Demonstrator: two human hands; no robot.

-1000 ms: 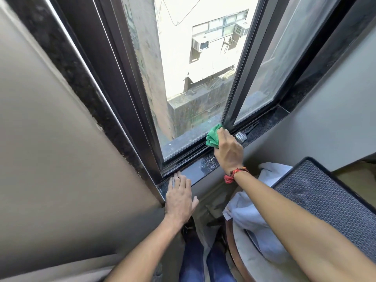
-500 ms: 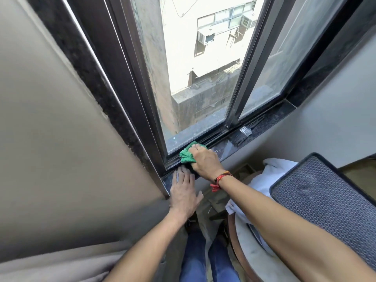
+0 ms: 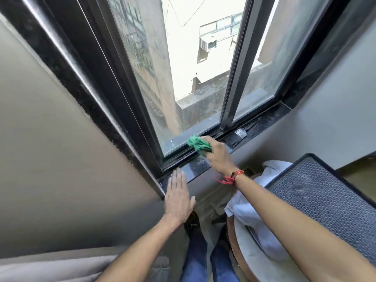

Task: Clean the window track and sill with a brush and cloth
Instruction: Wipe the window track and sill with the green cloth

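Note:
My right hand (image 3: 218,154) grips a bunched green cloth (image 3: 198,145) and presses it into the dark window track (image 3: 179,157) at the foot of the left pane. My left hand (image 3: 178,197) lies flat, fingers together, on the left end of the black stone sill (image 3: 195,166) and the wall below it. A paintbrush (image 3: 237,135) with a metal ferrule and black bristles lies on the sill to the right of the cloth, untouched.
The black window frame (image 3: 234,82) has a centre post between two panes. A round table with a white cloth (image 3: 250,218) and a grey woven tray (image 3: 325,200) stand at the right, close under my right arm. A grey wall fills the left.
My right hand with the cloth swept left along the track to the corner, then moved back right toward the middle. My left hand has stayed on the sill's left end.

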